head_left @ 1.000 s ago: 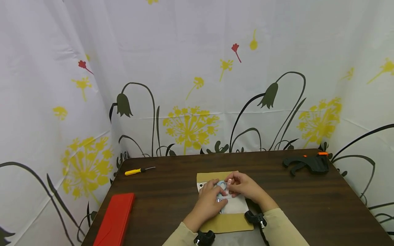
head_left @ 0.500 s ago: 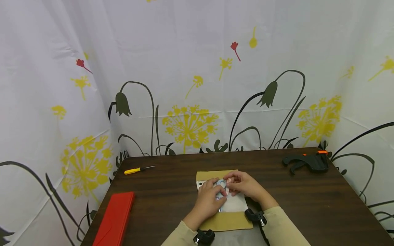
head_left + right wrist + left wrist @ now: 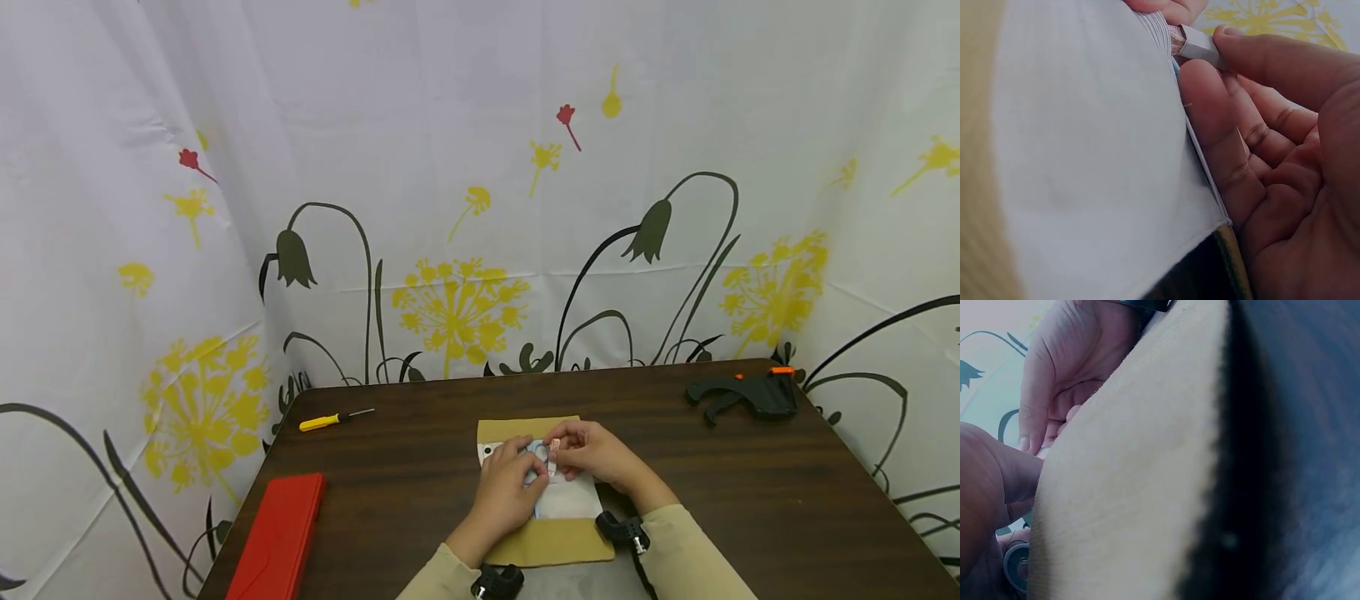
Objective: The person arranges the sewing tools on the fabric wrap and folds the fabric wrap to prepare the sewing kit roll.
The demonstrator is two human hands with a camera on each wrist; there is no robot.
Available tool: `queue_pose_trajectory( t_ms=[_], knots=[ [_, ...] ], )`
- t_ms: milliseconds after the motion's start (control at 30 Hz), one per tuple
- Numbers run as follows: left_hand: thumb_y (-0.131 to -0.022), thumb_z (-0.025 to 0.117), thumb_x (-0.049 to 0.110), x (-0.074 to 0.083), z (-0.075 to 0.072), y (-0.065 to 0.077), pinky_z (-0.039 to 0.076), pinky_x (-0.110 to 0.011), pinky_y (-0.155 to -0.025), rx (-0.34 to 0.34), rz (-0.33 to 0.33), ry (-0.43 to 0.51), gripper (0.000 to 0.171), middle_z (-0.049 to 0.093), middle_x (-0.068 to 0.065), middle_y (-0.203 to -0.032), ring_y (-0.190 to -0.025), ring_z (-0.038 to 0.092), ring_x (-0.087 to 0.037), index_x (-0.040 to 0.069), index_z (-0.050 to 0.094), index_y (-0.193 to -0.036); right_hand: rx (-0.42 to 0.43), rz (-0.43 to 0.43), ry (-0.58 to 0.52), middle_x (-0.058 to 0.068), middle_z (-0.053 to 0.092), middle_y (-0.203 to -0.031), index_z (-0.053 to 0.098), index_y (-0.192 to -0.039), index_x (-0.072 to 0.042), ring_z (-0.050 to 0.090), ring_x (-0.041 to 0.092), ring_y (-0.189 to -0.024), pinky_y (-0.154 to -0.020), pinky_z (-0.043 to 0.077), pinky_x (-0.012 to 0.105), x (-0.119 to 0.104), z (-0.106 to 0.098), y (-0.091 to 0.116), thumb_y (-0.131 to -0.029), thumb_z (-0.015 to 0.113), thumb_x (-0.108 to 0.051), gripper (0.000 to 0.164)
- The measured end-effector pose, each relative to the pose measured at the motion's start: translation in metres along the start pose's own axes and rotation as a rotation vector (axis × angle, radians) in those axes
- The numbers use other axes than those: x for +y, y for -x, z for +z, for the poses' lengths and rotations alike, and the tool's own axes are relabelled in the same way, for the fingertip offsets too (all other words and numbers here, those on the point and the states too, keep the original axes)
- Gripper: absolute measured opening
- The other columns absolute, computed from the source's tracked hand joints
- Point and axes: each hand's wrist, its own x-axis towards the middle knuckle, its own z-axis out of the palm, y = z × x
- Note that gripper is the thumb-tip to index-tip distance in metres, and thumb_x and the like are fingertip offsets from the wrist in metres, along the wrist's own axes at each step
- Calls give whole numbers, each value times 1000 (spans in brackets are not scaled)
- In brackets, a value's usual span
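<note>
A mustard-yellow pouch (image 3: 551, 543) with a white pocket panel (image 3: 566, 502) lies flat under both hands. My right hand (image 3: 592, 454) pinches a small white sleeve (image 3: 1200, 45) with a reddish, stranded end between thumb and finger. That end sits at the gathered elastic edge (image 3: 1159, 28) of the pocket. My left hand (image 3: 506, 492) pinches this edge from the other side, its fingers seen at the top of the right wrist view. Between the hands a pale blue ring-shaped piece (image 3: 539, 450) shows on the pouch. A round, clear-rimmed spool-like piece (image 3: 1017, 565) is beside the left hand.
On the dark wooden table (image 3: 405, 483), a red case (image 3: 277, 533) lies at the left and a yellow-handled screwdriver (image 3: 322, 422) at the back left. A black clamp with orange parts (image 3: 753, 393) lies at the back right. A flower-print curtain (image 3: 450, 167) stands behind.
The small white sleeve has shifted slightly to the left in my right hand's pinch. My left thumb and finger have closed together at the pocket edge.
</note>
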Motion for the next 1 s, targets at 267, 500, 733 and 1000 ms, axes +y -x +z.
queue_pose_trajectory(
  t_ms=[267, 500, 733, 1000],
  knots=[
    [-101, 74, 23, -1, 0, 1, 35, -63, -121, 1, 10, 12, 15, 60, -11, -159, -148, 52, -37, 25, 68, -88, 12, -5, 66, -1, 65, -84, 75, -121, -7, 50, 11, -64, -56, 44, 21, 0, 1, 1, -101, 79, -24, 26],
    [-99, 77, 23, 0, -1, 1, 37, -61, -119, 13, 10, 0, 14, 61, -11, -155, -143, 54, -36, 24, 70, -88, 17, 19, 18, 3, 67, -80, 73, -125, -5, 56, 13, -59, -52, 50, 24, 0, 0, 1, -103, 76, -24, 29],
    [-99, 77, 20, -2, 2, 0, 34, -61, -120, 8, 0, 23, 15, 61, -10, -157, -147, 53, -36, 25, 70, -86, -14, -15, 99, 1, 63, -78, 75, -121, -8, 51, 12, -55, -50, 47, 24, 3, 2, 0, -103, 77, -24, 24],
    [-98, 76, 19, -3, 1, -1, 35, -61, -120, 9, 12, 20, 16, 62, -10, -156, -145, 54, -35, 24, 68, -85, -27, -34, 139, -2, 62, -79, 76, -116, -12, 50, 10, -53, -48, 46, 23, 5, 1, -2, -102, 79, -26, 19]
  ],
)
